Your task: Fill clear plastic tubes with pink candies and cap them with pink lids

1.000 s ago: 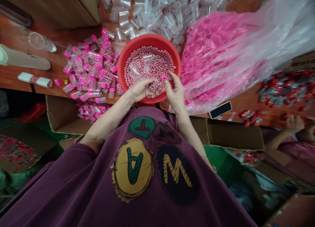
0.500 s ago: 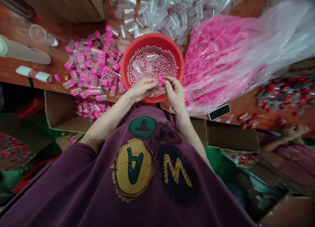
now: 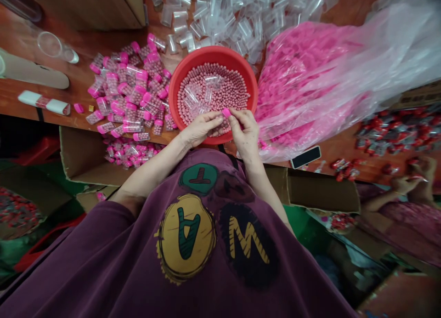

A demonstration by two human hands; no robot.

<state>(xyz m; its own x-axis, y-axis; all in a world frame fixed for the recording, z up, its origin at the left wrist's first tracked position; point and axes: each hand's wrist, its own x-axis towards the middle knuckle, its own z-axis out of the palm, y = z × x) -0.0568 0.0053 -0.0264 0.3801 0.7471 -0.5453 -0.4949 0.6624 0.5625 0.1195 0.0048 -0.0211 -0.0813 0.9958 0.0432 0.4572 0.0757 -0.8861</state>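
A red bowl (image 3: 179, 76) full of small pink beads sits at the table's near edge, with a few clear tubes lying on the beads. Over its near rim my left hand (image 3: 198, 130) is closed round a small clear tube of beads. My right hand (image 3: 245, 133) pinches a pink cap (image 3: 226, 112) and holds it against the tube's top. Left of the bowl lies a pile of filled, pink-capped tubes (image 3: 129, 93). Empty clear tubes (image 3: 220, 19) are heaped behind the bowl. A clear plastic bag of pink caps (image 3: 310, 74) lies to the right.
An open cardboard box (image 3: 86, 159) below the table edge holds more filled tubes. A dark phone (image 3: 306, 156) lies at the table edge on the right. Another person's hands (image 3: 413, 178) work among red-capped items at far right. A white bottle lies far left.
My right hand has brought the pink cap from just apart onto the top of the tube in my left hand. Both hands stayed over the bowl's near rim.
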